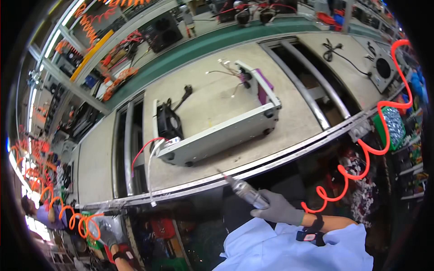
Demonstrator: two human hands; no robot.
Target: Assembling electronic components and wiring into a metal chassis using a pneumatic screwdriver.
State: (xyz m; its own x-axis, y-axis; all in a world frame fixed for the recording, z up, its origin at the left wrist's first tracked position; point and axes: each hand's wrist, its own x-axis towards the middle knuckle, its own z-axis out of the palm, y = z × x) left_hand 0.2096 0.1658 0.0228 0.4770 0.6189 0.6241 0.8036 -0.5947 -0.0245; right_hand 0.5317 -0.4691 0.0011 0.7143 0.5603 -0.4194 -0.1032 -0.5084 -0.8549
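Observation:
My right hand (280,208), in a grey glove, is wrapped round a silver power screwdriver (244,190). Its thin bit points up and left at the bench edge, short of a grey metal case frame (221,137). This frame stands on the bench, with a black fan (170,121) at its left end and a purple panel (264,88) at its right. Far off at lower left, my gloved left hand (108,238) reaches beside a clear plastic bag (114,224) and a green bin (95,244); its fingers are too small and blurred to read.
An orange coiled hose (342,171) loops down along the right. Metal rollers (307,86) with dark gaps flank the board under the frame. A white cable (150,180) hangs over the front edge. A green bin of screws (391,126) and a grey power unit (384,67) stand at right.

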